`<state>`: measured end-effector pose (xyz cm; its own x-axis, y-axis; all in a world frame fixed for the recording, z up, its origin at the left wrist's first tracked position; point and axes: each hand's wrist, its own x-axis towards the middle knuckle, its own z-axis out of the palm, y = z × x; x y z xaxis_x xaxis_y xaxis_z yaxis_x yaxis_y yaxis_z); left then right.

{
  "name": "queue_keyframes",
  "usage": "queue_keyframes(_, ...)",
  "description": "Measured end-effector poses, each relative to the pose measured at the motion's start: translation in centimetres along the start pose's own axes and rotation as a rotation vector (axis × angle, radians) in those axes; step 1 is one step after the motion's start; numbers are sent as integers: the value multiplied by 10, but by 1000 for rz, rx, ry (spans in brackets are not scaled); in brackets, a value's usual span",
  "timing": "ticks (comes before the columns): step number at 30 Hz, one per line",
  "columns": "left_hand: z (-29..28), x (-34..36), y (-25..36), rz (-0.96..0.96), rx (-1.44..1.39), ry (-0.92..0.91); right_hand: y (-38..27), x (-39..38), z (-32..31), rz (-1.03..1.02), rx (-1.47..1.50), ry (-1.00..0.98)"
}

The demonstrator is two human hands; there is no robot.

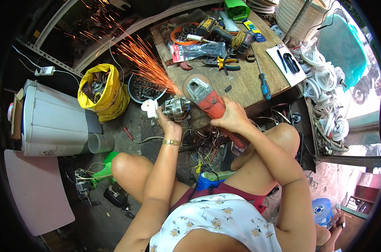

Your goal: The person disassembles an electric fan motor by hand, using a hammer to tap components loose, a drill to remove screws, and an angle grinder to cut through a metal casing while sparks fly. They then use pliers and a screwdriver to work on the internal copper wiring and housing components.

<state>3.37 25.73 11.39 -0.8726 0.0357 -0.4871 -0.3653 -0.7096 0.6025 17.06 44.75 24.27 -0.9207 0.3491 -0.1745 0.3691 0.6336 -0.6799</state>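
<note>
My left hand (pixel 169 124) is closed on a small silver motor (pixel 177 110) with a white piece (pixel 149 109) beside it. My right hand (pixel 231 116) grips a red angle grinder (pixel 209 103), whose disc is at the motor's right. A stream of orange sparks (pixel 144 63) flies up and leftward from where they meet. A metal bowl (pixel 137 95) of dark metal bits lies behind the motor. On the wooden bench (pixel 266 71) are yellow-black pliers (pixel 221 63), a blue screwdriver (pixel 264 86), a cordless drill (pixel 234 42) and an orange ring-shaped tray (pixel 178 38).
A yellow bag of scrap (pixel 108 105) and a grey bin (pixel 52 122) stand left, above a pink board (pixel 35 189). White plastic parts (pixel 318 92) crowd the right side. Loose wires (pixel 203 147) lie below the bench. Another person's arm (pixel 335 233) shows by a blue fan (pixel 322 210).
</note>
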Motion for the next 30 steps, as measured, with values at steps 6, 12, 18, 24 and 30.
queue_keyframes(6, -1, 3, 1, 7, -16, 14, -1, 4, 3, 11, 19, -4)
queue_keyframes(12, 1, 0, 1, -12, -12, 4, 0, 6, 2, -6, 0, -12)
queue_keyframes(18, 6, -4, 2, -6, -39, -4, 2, 5, 4, -20, -2, 12)
queue_keyframes(24, 5, -2, 3, -10, -33, -4, -1, 6, 4, -11, 1, 11)
queue_keyframes(30, 6, -4, 0, -21, 5, 4, -1, 10, 5, -11, -3, 4)
